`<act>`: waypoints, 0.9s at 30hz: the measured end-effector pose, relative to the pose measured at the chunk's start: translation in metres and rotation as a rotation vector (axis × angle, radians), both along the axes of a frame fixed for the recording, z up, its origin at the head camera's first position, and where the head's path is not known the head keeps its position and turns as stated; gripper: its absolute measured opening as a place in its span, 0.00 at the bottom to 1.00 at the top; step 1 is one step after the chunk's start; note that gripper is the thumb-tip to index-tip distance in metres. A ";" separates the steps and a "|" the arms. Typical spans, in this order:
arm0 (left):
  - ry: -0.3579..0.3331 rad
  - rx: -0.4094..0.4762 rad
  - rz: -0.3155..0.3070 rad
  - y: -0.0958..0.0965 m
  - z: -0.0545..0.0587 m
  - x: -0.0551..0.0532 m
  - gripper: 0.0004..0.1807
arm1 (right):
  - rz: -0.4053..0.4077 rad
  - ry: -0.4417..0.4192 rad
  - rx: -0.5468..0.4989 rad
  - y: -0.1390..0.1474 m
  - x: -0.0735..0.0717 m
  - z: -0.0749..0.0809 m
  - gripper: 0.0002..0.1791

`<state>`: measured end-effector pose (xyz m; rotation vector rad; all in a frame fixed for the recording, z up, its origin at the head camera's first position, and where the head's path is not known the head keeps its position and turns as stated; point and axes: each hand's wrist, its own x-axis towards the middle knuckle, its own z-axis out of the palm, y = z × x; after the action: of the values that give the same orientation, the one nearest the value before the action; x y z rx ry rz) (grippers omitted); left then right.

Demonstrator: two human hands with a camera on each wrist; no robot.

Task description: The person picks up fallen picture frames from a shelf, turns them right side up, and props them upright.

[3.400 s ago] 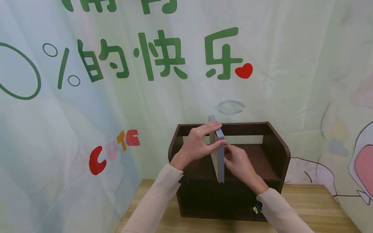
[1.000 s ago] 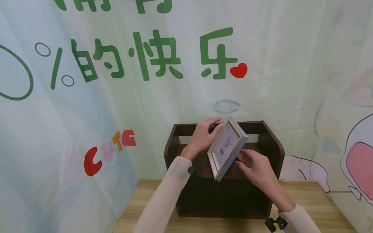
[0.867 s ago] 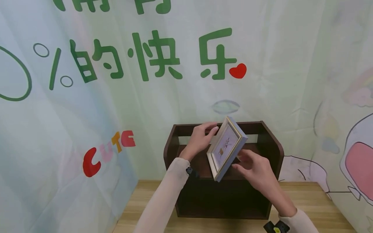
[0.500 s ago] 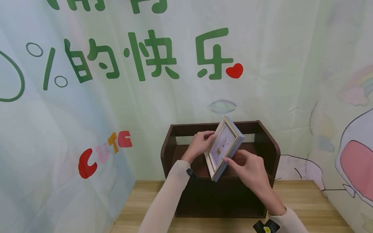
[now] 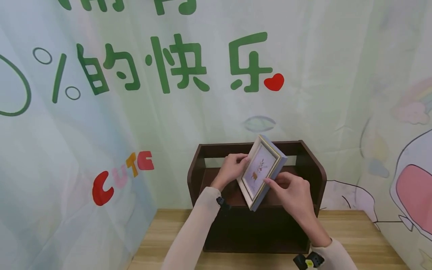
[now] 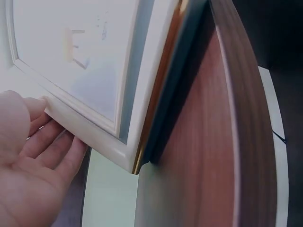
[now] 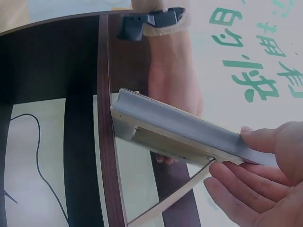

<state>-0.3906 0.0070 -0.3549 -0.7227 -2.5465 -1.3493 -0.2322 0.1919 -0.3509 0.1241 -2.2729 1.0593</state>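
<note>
A picture frame (image 5: 258, 173) with a pale border and gold trim leans at an angle over the top shelf of a dark brown desk shelf (image 5: 256, 228). My left hand (image 5: 231, 168) pinches its left edge, thumb on the front and fingers behind, as the left wrist view shows on the frame's border (image 6: 90, 127). On the opposite edge my right hand (image 5: 291, 191) grips with the thumb on the front side and fingers at the back. In the right wrist view the easel stand (image 7: 173, 191) is swung out from the frame's back.
The shelf stands on a wood-grain tabletop (image 5: 347, 225). Its raised right side panel (image 5: 314, 176) is beside the right hand. Printed fabric (image 5: 189, 112) hangs behind and to the left. A thin black cable (image 7: 39, 156) shows through the shelf's opening.
The picture frame has turned from edge-on to show its picture. My left hand has moved from the top edge down to the left edge; the right thumb has come onto the front.
</note>
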 end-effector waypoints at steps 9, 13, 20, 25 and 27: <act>-0.005 0.004 0.051 -0.011 0.002 0.006 0.19 | -0.020 -0.021 -0.002 0.015 -0.007 0.001 0.20; -0.023 0.029 0.058 -0.016 0.001 0.012 0.19 | -0.021 -0.011 -0.009 0.022 -0.011 0.001 0.21; 0.007 0.100 0.071 -0.028 -0.004 0.018 0.17 | -0.008 -0.032 -0.017 0.032 -0.023 0.001 0.22; 0.030 0.145 0.077 -0.035 -0.008 0.024 0.15 | 0.037 -0.067 -0.052 0.039 -0.032 0.000 0.22; 0.019 0.166 0.074 -0.038 -0.008 0.027 0.16 | 0.050 -0.080 -0.064 0.041 -0.036 0.000 0.22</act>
<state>-0.3635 -0.0311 -0.3631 -0.6022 -2.3856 -1.4998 -0.2678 0.2332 -0.3505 0.1140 -2.3152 1.1811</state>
